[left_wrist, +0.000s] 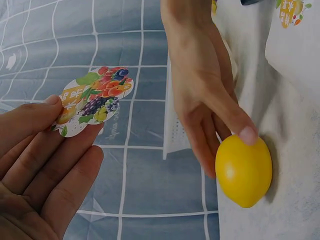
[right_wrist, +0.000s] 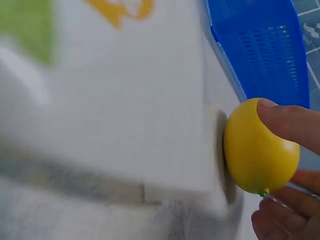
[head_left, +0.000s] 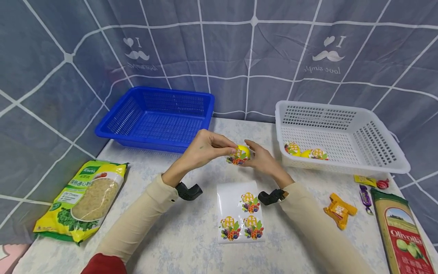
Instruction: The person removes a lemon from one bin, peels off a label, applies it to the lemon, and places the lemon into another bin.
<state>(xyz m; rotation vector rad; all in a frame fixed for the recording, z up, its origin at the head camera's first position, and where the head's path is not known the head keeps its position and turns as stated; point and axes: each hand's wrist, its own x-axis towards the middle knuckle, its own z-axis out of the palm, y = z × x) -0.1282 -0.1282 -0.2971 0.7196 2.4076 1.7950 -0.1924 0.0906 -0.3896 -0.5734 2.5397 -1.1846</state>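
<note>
Holding a round fruit-print paper sticker (left_wrist: 92, 100) at its fingertips, the left hand (head_left: 202, 149) pinches it beside a smooth yellow plastic lemon (left_wrist: 244, 170). The right hand (head_left: 261, 158) grips that lemon with thumb and curled fingers on the pale floral table (head_left: 191, 236).

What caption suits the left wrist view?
Left hand holds a fruit sticker beside the lemon gripped by the right hand.

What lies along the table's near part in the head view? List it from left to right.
Yellow-green Knorr pasta bag → white sticker sheet with three fruit stickers → orange wrapped candy → purple wrapped candy → Olivoila olive oil tin.
</note>
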